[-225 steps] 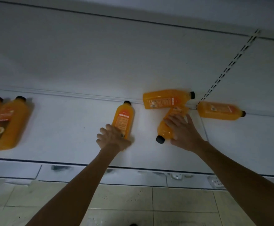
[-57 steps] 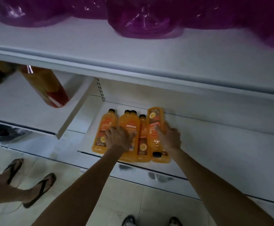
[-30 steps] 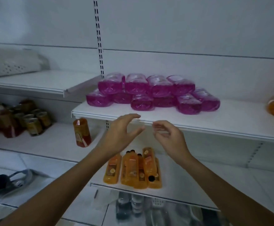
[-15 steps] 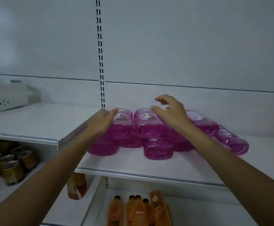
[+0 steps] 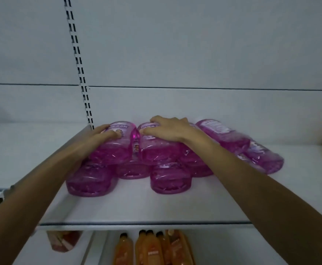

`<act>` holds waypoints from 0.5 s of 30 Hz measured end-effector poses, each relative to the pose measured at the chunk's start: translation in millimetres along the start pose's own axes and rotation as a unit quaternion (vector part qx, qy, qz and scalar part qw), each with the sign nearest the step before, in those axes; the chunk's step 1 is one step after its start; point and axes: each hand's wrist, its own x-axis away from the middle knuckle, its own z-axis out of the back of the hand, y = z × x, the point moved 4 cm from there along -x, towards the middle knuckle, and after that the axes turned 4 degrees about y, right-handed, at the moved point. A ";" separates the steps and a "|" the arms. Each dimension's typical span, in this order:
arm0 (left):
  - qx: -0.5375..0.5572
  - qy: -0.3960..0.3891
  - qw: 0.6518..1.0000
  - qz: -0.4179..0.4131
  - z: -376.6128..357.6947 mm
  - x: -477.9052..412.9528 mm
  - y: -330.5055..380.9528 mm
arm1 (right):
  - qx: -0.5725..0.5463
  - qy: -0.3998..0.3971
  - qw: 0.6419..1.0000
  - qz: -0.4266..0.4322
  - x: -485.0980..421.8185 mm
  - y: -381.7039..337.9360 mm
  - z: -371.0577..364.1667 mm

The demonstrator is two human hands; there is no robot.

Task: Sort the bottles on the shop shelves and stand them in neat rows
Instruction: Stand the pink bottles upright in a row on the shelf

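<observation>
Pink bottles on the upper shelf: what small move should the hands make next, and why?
The pink bottles lie on their sides in two layers; the left hand and right hand rest on two top ones. So probably grip those two and lift them off first, to stand them upright.

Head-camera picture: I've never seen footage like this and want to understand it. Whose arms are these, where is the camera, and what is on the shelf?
No machine here: a person wears a camera on the head, looking forward and down, so the two bare arms are their own. The left hand rests on the upper-left pink bottle, the right hand on the neighbouring pink bottle; whether either grips cannot be told. The pink bottles lie on their sides, piled in two layers on the white shelf. On the shelf below, orange bottles show.
</observation>
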 end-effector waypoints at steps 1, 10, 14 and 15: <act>-0.002 0.002 1.000 -0.001 -1.7 3.0 2.2 | -0.001 0.000 1.000 0.004 0.1 1.8 1.0; -0.016 -0.011 0.999 0.042 -27.8 5.0 18.3 | -0.021 0.010 1.000 0.006 4.5 20.5 16.8; -0.015 -0.053 0.998 0.037 -64.2 8.1 30.9 | -0.046 -0.021 0.999 -0.019 11.6 46.9 34.9; -0.011 -0.059 0.998 0.033 -74.7 6.1 33.1 | -0.046 -0.025 0.998 -0.026 12.1 57.0 37.7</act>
